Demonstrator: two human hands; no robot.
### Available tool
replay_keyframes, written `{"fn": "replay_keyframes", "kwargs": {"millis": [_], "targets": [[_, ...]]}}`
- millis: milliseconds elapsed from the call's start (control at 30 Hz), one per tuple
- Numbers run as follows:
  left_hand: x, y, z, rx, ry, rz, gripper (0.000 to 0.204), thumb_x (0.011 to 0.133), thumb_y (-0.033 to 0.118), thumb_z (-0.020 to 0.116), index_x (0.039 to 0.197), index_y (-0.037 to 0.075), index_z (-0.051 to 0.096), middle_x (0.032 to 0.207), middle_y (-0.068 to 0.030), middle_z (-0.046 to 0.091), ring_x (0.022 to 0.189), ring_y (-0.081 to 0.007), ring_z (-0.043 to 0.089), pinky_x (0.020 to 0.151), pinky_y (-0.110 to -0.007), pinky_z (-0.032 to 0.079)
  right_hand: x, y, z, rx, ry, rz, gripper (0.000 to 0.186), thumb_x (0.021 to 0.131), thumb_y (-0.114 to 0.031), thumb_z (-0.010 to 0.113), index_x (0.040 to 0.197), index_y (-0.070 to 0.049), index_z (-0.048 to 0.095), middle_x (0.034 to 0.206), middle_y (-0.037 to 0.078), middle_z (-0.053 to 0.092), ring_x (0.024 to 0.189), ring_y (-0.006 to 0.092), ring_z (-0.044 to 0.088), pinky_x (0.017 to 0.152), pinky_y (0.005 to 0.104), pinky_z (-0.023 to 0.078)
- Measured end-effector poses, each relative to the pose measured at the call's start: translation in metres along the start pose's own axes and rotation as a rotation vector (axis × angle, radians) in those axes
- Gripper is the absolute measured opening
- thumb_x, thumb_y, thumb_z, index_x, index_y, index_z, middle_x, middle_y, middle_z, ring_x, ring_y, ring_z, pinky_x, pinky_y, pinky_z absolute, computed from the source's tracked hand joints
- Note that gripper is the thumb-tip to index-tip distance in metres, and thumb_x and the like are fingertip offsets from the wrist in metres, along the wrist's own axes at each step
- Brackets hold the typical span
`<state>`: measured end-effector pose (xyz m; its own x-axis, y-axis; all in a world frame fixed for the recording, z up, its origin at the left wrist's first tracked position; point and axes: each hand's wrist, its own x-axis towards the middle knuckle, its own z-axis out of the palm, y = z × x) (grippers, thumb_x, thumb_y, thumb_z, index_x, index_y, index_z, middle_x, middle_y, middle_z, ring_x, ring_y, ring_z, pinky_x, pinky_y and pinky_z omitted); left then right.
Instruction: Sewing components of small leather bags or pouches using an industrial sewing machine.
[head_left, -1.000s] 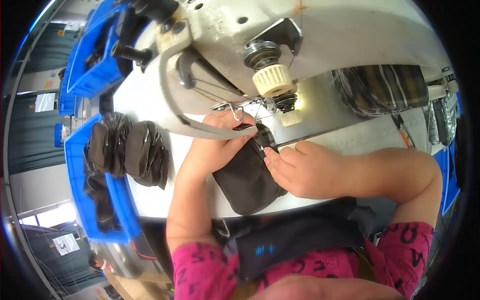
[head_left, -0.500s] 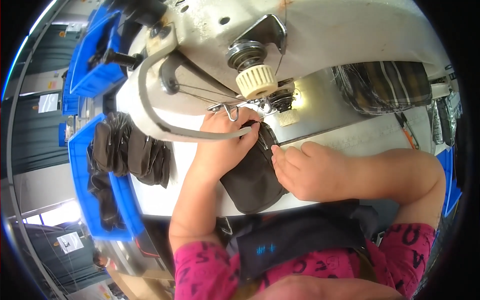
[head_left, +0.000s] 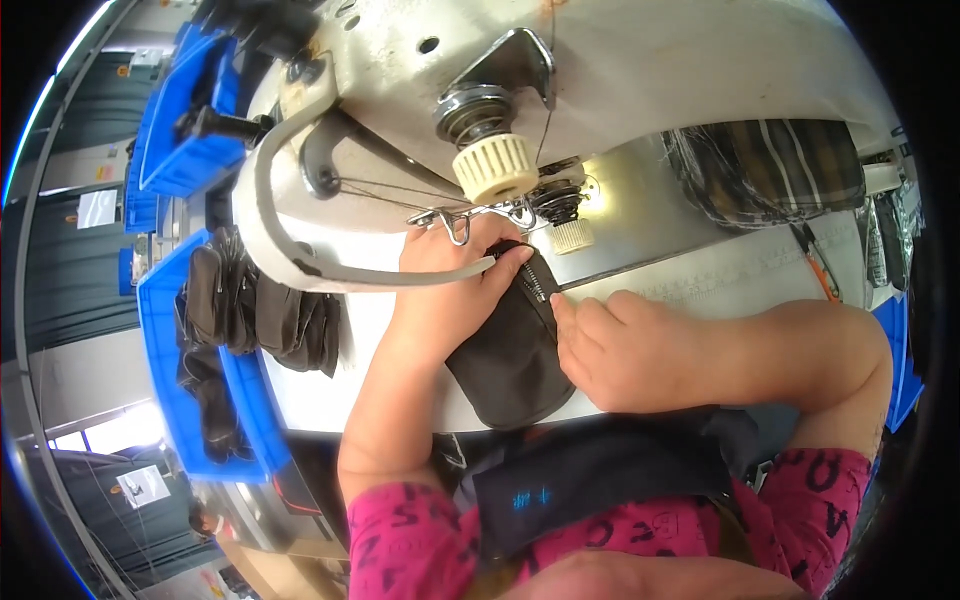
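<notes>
A dark brown zippered pouch lies on the white table under the head of a sewing machine. Its metal zipper runs along the upper part, facing up. My left hand grips the pouch's far end, thumb on top beside the zipper; its fingertips are partly hidden by the machine's pale curved guard. With curled fingers, my right hand pinches the pouch's right edge near the zipper's lower end. The needle area is hidden behind the machine's thread parts.
Stacked brown pouches sit at the left, by a blue bin. Dark striped fabric pieces lie at the back right, near orange-handled snips. Another blue bin stands at the far left.
The pouch has shifted slightly to the right, and both hands moved a little with it, still holding on. The view of the machine head has shifted slightly left.
</notes>
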<state>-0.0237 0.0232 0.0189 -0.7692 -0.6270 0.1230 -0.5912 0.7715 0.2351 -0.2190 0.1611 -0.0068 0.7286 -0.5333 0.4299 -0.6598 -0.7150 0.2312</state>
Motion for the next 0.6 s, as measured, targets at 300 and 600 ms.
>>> {"fn": "replay_keyframes", "kwargs": {"millis": [300,600], "targets": [[0.000,0.004,0.003,0.040,0.031,-0.023,0.019,0.084,0.022,0.081,0.096,0.015,0.068,0.084,-0.0026,0.072,0.076,-0.0298,0.067,0.073,-0.043,0.045,0.003,0.004,-0.005,0.038,-0.029,0.007,0.026,0.075,-0.021,0.067,0.087,0.001,0.074,0.101,0.021,0.076,0.077,0.0185,0.059,0.055,0.0269,0.038],[0.008,-0.013,0.009,-0.116,-0.021,-0.102,0.016,0.087,0.013,0.076,0.100,0.007,0.070,0.090,-0.0110,0.071,0.086,-0.0355,0.067,0.078,-0.047,0.050,0.005,0.010,0.011,0.073,-0.045,0.115,0.029,0.076,-0.021,0.067,0.095,-0.001,0.076,0.110,0.015,0.075,0.087,0.0182,0.059,0.059,0.0285,0.040]]}}
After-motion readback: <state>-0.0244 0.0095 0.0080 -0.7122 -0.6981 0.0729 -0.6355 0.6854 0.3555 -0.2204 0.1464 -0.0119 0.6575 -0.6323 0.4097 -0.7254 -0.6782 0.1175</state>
